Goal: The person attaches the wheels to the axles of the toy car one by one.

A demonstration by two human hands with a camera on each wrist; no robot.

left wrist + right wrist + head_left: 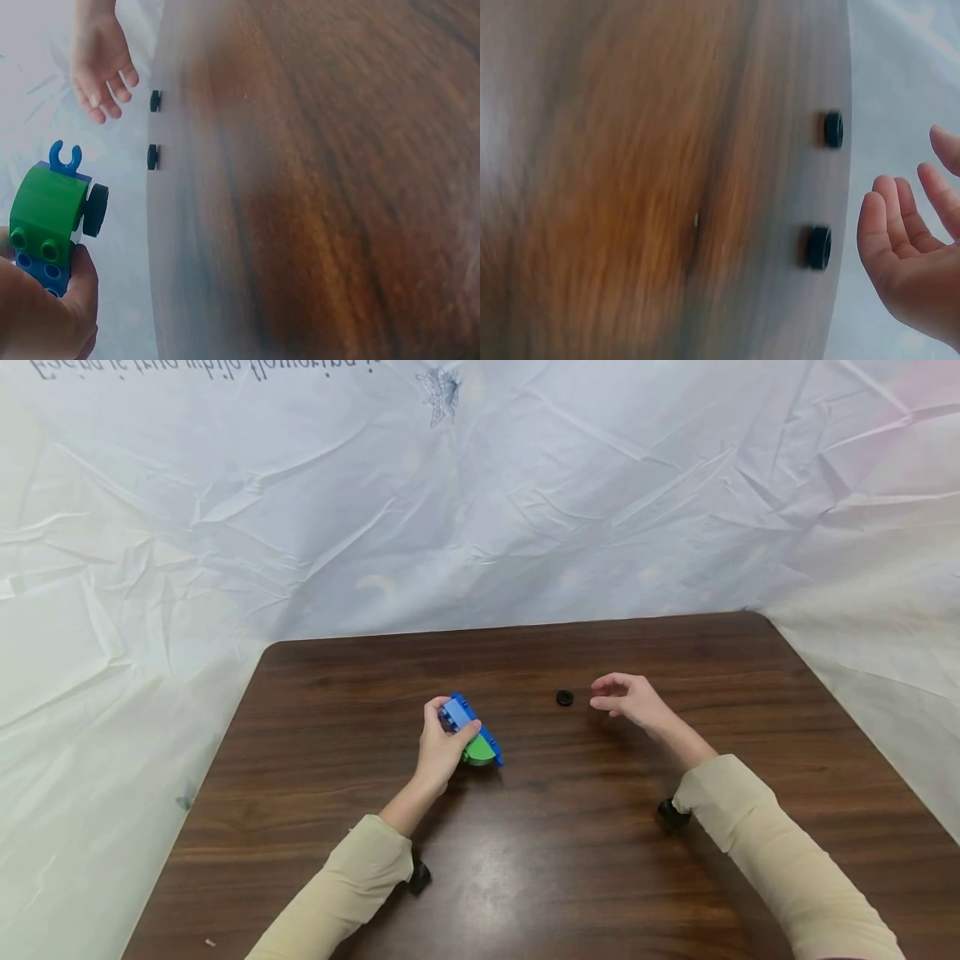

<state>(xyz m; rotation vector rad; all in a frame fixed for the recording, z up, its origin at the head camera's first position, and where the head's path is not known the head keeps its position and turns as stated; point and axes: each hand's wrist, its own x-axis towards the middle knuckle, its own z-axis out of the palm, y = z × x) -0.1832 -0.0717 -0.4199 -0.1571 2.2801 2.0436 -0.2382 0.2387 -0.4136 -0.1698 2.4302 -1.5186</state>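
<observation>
My left hand (pixel 437 753) grips a toy building-block car (pixel 481 750) in blue and green, held tilted over the table. In the left wrist view this car (pixel 46 206) shows a rounded green block, a blue hook at its end and a black wheel (pixel 95 211) on one side. My right hand (pixel 633 700) is empty, its fingers loosely spread just right of a loose black wheel (pixel 565 697). Two loose wheels show in the right wrist view, a farther wheel (pixel 833 129) and a nearer wheel (pixel 819 248); in the head view the second is hidden.
Everything is over a dark brown wooden table (pixel 525 843) with rounded far corners. A pale, wrinkled sheet (pixel 480 510) hangs behind it and along both sides. Small black wrist cameras sit under both sleeves, low over the tabletop.
</observation>
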